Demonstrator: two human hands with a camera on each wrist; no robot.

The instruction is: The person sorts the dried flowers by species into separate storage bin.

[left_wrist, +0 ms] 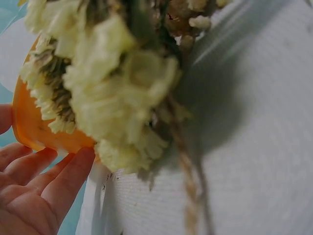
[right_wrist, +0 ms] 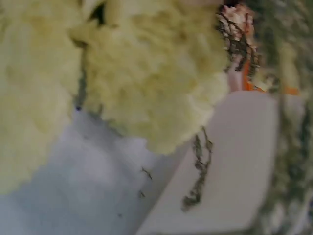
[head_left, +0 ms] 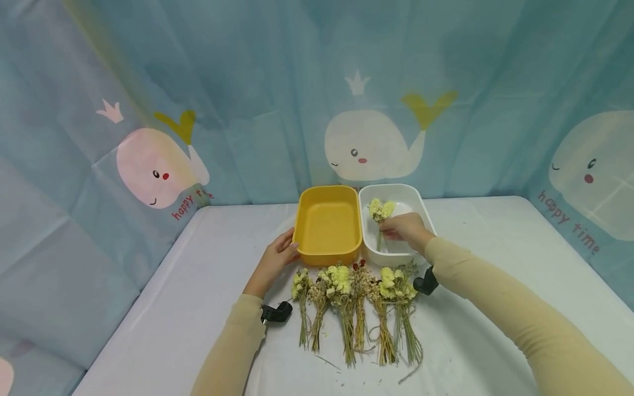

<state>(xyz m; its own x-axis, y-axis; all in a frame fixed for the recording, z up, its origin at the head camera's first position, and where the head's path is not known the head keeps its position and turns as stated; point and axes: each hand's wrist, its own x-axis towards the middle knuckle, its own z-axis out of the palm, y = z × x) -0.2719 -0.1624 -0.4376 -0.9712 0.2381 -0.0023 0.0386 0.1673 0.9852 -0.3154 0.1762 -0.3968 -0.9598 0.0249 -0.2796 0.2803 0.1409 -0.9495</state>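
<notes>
The right hand [head_left: 406,226] pinches a yellow-flowered bunch [head_left: 381,209] by its stems, at ten o'clock within the white bin's [head_left: 391,258] outline. The left hand's [head_left: 274,261] extended fingers touch the yellow bin [head_left: 328,258] at eight o'clock. Placing seems the step in hand; the next move probably calls for a gentle release, sparing dry stems.

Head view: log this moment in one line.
left hand: touches yellow tub | right hand: holds flower bunch in or above white tub | other bunches: on table, in front of tubs
</notes>
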